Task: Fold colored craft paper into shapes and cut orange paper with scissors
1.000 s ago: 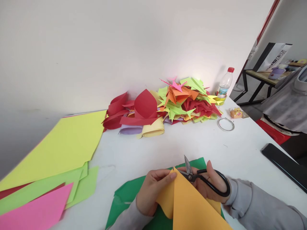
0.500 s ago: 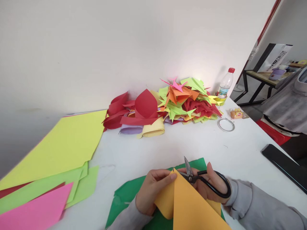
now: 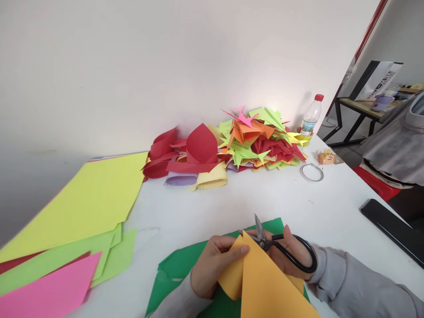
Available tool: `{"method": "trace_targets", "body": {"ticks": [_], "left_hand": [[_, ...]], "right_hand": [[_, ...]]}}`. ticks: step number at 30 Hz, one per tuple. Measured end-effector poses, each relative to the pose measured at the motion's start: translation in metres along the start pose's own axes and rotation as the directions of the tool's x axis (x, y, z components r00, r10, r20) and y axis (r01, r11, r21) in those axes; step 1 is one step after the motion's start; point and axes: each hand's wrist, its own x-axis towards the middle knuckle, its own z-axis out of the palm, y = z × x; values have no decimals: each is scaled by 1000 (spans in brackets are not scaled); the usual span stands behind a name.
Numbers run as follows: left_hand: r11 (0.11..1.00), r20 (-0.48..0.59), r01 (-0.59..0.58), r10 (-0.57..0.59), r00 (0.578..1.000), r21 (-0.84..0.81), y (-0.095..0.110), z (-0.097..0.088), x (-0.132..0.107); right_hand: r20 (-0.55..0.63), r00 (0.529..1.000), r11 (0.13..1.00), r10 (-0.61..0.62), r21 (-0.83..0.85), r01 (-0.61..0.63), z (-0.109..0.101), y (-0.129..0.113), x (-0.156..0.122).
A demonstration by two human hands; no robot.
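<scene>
Folded orange paper (image 3: pixel 268 282) stands in front of me, its pointed tip up. My left hand (image 3: pixel 215 263) pinches it just below the tip, thumb on the near side. My right hand (image 3: pixel 294 251) has its thumb and fingers in the black handles of a pair of scissors (image 3: pixel 263 240). The blades are spread apart; one points up and the other passes behind the paper's tip. Part of the right hand's fingers is hidden behind the orange paper. Beneath both hands lies a green sheet (image 3: pixel 175 269) on the white table.
Yellow (image 3: pixel 89 198), light green and pink sheets (image 3: pixel 56 291) lie at the left. Along the wall sit rolled red paper (image 3: pixel 202 145) and a heap of folded paper shapes (image 3: pixel 255 137). A bottle (image 3: pixel 311 117), tape roll (image 3: pixel 312 172), wrapped snack (image 3: pixel 326 157) and black phone-like slab (image 3: pixel 391 229) are on the right.
My left hand and the orange paper have shifted slightly right. A blade tip now shows behind the paper's tip. The scissors stay spread in nearly the same place.
</scene>
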Motion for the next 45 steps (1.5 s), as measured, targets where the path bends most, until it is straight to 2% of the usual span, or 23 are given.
{"method": "trace_targets", "body": {"ticks": [5,15,21,28,33,36,39,45], "left_hand": [[1000,-40,2,-2,999,-1,1,3,-2],[999,-56,26,-24,998,22,4,3,-3],[999,-93,43,-43,995,5,-6,-4,1],[999,-60,43,-41,997,18,-7,-7,3],[999,-28,14,-12,1000,46,-3,-6,2],[1000,-45,-20,21,999,6,-3,-8,3],[1000,-80,-6,7,997,11,-3,-7,3],[999,-44,-22,21,999,-23,-1,-2,1]], "right_hand": [[-19,1000,1000,-18,25,19,-2,4,0],[-18,999,1000,31,-2,-31,-9,5,-1],[4,1000,999,23,33,-23,-16,11,0],[1,1000,1000,-1,27,1,-11,9,0],[3,999,999,34,-12,-34,-13,8,1],[12,1000,999,28,-25,-28,-10,5,2],[30,1000,1000,2,-21,-2,-6,2,2],[26,1000,1000,2,15,-3,0,0,2]]}}
